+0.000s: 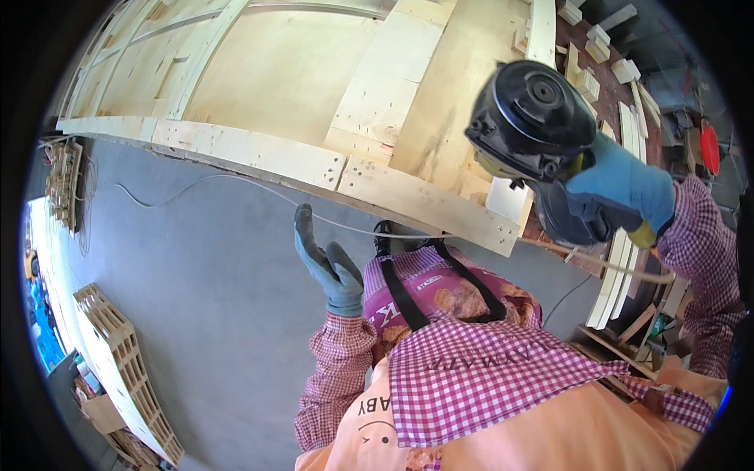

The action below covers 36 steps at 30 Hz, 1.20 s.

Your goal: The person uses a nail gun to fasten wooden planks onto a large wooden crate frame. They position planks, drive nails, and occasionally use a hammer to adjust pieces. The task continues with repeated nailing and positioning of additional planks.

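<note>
My right hand (628, 184), in a blue glove, is wrapped around the handle of a black pneumatic nail gun (542, 106). The nail gun is held up over the right end of a large wooden panel (290, 71) made of sheets and pale planks; its nose is hidden. A tan air hose (609, 265) runs near the handle's lower end. My left hand (328, 271), in a grey-blue glove, holds nothing. Its fingers are stretched out and the thumb stands apart, just short of the panel's near edge plank (251, 149), which shows several nail marks.
Wood blocks (597, 47) and long strips (624, 259) lie on a dark red surface to the right. A pale hose (181, 188) crosses the grey floor. Slatted wooden frames (118, 345) stand at the left, and a red round object (709, 149) is at far right.
</note>
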Each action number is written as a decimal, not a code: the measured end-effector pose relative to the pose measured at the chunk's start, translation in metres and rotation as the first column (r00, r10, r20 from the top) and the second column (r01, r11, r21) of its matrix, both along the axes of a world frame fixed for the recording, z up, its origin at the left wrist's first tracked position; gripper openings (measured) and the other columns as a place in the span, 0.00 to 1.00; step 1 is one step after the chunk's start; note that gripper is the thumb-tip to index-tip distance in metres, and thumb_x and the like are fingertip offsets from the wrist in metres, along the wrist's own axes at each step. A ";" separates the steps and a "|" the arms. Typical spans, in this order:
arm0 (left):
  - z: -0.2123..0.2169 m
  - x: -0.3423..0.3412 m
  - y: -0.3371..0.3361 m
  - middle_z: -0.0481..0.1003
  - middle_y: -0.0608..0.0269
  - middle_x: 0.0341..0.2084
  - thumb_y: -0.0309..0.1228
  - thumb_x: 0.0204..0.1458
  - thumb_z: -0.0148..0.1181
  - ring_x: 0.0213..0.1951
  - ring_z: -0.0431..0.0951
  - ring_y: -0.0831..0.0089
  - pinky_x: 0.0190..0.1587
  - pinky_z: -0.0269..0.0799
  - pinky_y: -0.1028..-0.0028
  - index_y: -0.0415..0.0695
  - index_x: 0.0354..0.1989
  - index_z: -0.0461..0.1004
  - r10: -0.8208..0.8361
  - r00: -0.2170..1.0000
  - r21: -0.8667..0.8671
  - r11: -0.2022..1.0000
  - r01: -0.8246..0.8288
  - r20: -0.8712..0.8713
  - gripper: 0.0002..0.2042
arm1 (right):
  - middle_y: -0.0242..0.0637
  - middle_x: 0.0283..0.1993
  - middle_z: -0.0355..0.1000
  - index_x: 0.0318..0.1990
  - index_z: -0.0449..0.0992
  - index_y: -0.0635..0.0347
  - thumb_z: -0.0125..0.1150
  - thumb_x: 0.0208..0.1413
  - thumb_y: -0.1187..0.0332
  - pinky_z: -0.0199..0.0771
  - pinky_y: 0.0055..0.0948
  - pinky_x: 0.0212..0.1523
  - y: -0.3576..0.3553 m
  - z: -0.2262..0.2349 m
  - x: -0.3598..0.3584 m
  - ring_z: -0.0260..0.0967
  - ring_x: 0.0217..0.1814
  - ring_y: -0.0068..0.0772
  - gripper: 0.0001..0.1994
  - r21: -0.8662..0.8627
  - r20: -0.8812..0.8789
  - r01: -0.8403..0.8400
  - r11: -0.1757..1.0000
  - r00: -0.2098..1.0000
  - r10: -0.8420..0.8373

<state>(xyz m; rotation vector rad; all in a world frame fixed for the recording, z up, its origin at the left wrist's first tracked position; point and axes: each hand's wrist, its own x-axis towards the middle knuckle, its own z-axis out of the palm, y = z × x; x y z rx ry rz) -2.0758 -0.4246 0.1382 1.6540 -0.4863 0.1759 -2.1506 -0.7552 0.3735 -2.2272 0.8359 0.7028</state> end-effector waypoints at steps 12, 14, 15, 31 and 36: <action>0.003 0.011 -0.047 0.55 0.43 0.62 0.42 0.60 0.41 0.64 0.55 0.54 0.66 0.47 0.59 0.32 0.64 0.47 -0.229 0.973 -0.012 0.973 0.229 0.013 0.30 | 0.45 0.24 0.73 0.51 0.64 0.74 0.59 0.44 0.71 0.75 0.24 0.23 -0.009 0.011 -0.028 0.74 0.21 0.29 0.26 0.197 0.082 0.336 0.921 0.930 -0.357; 0.003 0.009 -0.060 0.56 0.43 0.62 0.42 0.60 0.41 0.64 0.56 0.54 0.66 0.47 0.60 0.31 0.64 0.49 -0.291 0.956 -0.037 0.956 0.292 0.032 0.30 | 0.45 0.24 0.73 0.49 0.64 0.78 0.61 0.41 0.69 0.76 0.25 0.22 -0.019 0.006 -0.034 0.74 0.22 0.29 0.27 0.124 0.035 0.314 0.941 0.947 -0.320; 0.005 0.010 -0.063 0.56 0.43 0.62 0.41 0.61 0.40 0.64 0.56 0.55 0.66 0.47 0.60 0.31 0.64 0.49 -0.307 0.950 -0.023 0.951 0.309 0.050 0.29 | 0.46 0.24 0.73 0.49 0.65 0.78 0.62 0.41 0.69 0.76 0.25 0.22 -0.021 0.001 -0.037 0.74 0.22 0.30 0.27 0.145 0.025 0.299 0.943 0.952 -0.306; 0.001 -0.003 -0.039 0.57 0.43 0.61 0.36 0.59 0.43 0.64 0.56 0.55 0.66 0.47 0.60 0.32 0.64 0.49 -0.251 0.968 -0.023 0.968 0.251 -0.020 0.28 | 0.44 0.23 0.74 0.47 0.67 0.75 0.61 0.44 0.69 0.75 0.24 0.19 -0.021 -0.020 -0.016 0.73 0.18 0.29 0.23 0.185 -0.025 0.181 0.966 0.983 -0.180; 0.000 -0.009 -0.033 0.56 0.44 0.62 0.43 0.60 0.42 0.64 0.56 0.56 0.66 0.46 0.61 0.31 0.63 0.49 -0.211 0.972 0.015 0.977 0.214 -0.107 0.30 | 0.44 0.22 0.73 0.49 0.65 0.76 0.62 0.43 0.69 0.75 0.23 0.19 -0.013 0.001 -0.036 0.73 0.19 0.28 0.26 0.105 -0.038 0.230 0.967 0.973 -0.227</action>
